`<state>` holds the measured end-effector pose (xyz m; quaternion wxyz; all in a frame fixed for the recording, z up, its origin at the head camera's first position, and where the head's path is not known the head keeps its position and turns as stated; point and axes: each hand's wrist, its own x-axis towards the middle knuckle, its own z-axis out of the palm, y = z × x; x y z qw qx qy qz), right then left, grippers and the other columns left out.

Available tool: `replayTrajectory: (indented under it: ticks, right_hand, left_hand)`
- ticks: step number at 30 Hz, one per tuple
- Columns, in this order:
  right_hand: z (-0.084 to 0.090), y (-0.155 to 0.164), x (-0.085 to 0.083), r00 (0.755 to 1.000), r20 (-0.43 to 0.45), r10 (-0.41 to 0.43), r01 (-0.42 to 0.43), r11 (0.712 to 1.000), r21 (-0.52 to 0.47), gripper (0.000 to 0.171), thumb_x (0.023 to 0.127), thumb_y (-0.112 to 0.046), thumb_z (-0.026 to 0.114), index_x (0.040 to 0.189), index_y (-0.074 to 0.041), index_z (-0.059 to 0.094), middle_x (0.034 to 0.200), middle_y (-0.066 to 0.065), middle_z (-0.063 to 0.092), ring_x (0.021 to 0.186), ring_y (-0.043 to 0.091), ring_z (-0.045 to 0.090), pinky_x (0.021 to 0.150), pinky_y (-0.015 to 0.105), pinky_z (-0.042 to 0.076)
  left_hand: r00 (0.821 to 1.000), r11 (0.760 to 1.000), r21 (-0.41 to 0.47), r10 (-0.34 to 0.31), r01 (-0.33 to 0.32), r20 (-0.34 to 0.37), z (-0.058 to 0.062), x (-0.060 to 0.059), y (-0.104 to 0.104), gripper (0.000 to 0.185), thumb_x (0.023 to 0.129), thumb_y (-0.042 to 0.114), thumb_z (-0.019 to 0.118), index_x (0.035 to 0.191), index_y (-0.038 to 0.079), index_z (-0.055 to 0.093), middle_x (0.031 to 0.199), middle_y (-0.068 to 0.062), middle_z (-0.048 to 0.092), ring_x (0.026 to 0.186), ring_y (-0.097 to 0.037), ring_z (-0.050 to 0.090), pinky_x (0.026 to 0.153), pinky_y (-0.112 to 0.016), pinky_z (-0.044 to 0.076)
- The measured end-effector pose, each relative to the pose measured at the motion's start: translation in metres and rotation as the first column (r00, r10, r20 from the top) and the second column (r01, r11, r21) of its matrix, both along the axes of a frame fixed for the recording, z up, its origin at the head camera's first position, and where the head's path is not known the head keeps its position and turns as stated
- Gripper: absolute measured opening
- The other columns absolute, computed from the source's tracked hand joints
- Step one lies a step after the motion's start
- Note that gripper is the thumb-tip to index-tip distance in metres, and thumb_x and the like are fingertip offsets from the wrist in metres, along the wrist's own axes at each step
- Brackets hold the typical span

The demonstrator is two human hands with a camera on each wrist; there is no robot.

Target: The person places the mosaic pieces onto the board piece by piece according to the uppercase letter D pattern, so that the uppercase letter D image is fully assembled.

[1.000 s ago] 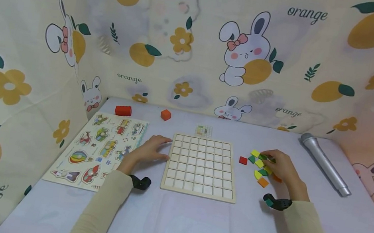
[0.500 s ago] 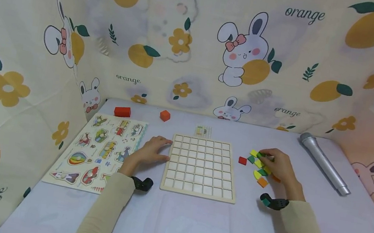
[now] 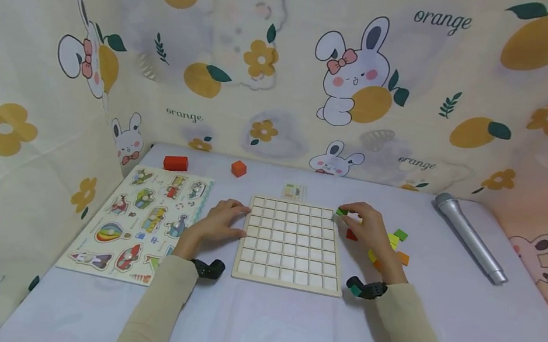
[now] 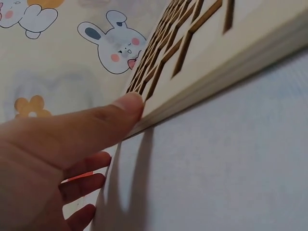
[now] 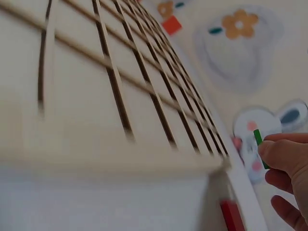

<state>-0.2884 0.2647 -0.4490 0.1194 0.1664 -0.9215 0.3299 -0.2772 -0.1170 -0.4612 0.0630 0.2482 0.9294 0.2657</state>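
Note:
A wooden grid board [image 3: 292,243] [image 4: 211,62] [image 5: 96,106] lies flat at the table's middle. My left hand [image 3: 220,220] [image 4: 53,154] rests at its left edge, thumb pressed against the board's side. My right hand [image 3: 366,227] [image 5: 288,163] pinches a small green tile [image 3: 341,212] [image 5: 260,148] just off the board's far right corner. Several coloured tiles [image 3: 393,243] lie loose to the right, and a red tile [image 3: 351,235] [image 5: 232,215] sits beside the board under my right hand.
A picture puzzle board [image 3: 141,223] lies at the left. A red block [image 3: 175,163] and an orange cube [image 3: 238,168] stand near the back. A small pattern card [image 3: 294,191] lies behind the grid. A grey microphone [image 3: 469,237] lies at the right. Patterned cloth walls surround the table.
My right hand has lifted a green tile from the loose pile and carried it left to the board's far right corner. The left hand has stayed at the board's left edge.

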Motion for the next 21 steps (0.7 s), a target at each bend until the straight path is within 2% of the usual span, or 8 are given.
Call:
replayTrajectory:
  ticks: [6,13,21]
  right_hand:
    - [-0.002,-0.037,-0.005,0.993,-0.058,0.107,-0.109,0.994,-0.033,0.022,0.086,-0.008,0.066,0.108,-0.002,0.067,0.109,0.014,0.063,0.102,0.030,0.057,0.084,0.049,0.048]
    - [-0.001,-0.075,-0.009,0.980,-0.072,0.188,-0.192,0.980,-0.053,0.022,0.086,-0.008,0.066,0.108,-0.004,0.068,0.108,0.011,0.064,0.100,0.028,0.059,0.082,0.047,0.050]
    - [-0.010,-0.108,-0.015,0.972,0.012,0.235,-0.233,0.969,-0.087,0.020,0.089,-0.007,0.062,0.108,-0.006,0.068,0.109,0.008,0.064,0.105,0.024,0.058,0.086,0.041,0.051]
  left_hand:
    - [1.000,1.000,-0.004,0.012,-0.012,0.018,0.001,0.003,0.000,0.063,0.083,0.031,0.070,0.137,0.011,0.046,0.137,-0.014,0.041,0.127,-0.031,0.035,0.106,-0.048,0.031]
    - [1.000,1.000,0.002,0.017,-0.017,0.026,0.003,0.005,0.001,0.063,0.083,0.030,0.070,0.138,0.011,0.045,0.138,-0.014,0.040,0.129,-0.031,0.033,0.107,-0.048,0.030]
    - [1.000,1.000,0.005,0.017,-0.017,0.007,0.001,0.003,0.000,0.063,0.083,0.030,0.070,0.138,0.012,0.044,0.138,-0.013,0.040,0.129,-0.031,0.033,0.107,-0.048,0.030]
